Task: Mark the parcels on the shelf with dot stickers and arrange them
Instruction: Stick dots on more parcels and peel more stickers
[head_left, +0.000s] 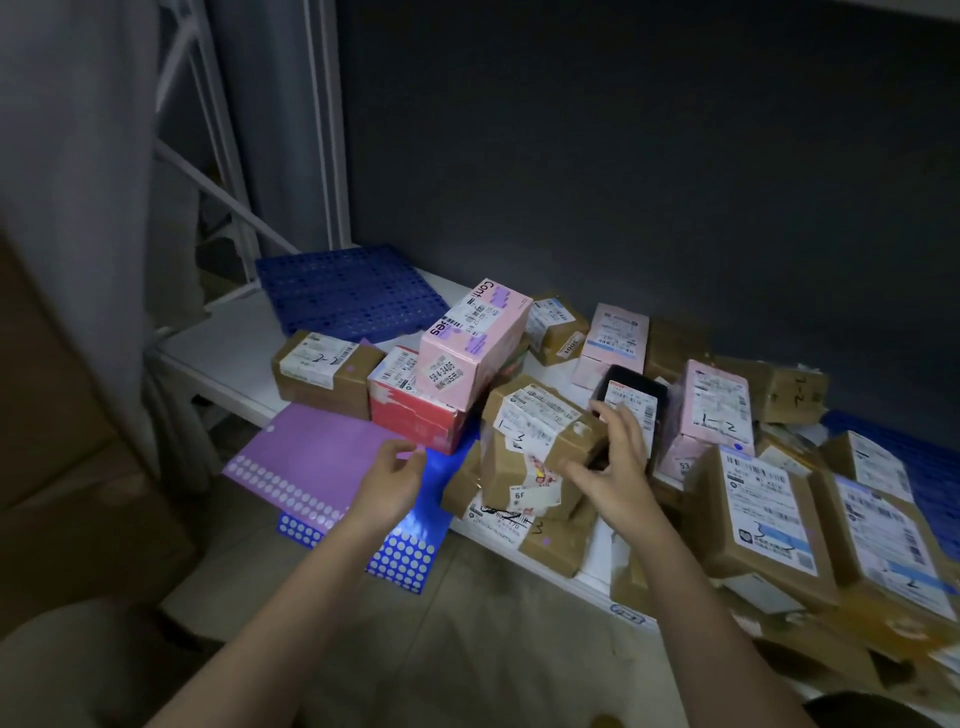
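Parcels, shelf (228, 353): heaped loosely, not yet arranged. Purple dots are seen on a few, e.g. brown box marked 2-2 (324, 371); others cannot be told. Tilted brown parcel (537, 447): gripped by right hand (610, 467). Left hand (389, 475): fingers loosely curled over purple sticker sheet (306, 462); blue sheet (410, 551) beneath. Most marking judged outstanding.

the black parcel (631, 400) sits half hidden behind the right hand (615, 467); label print unreadable.
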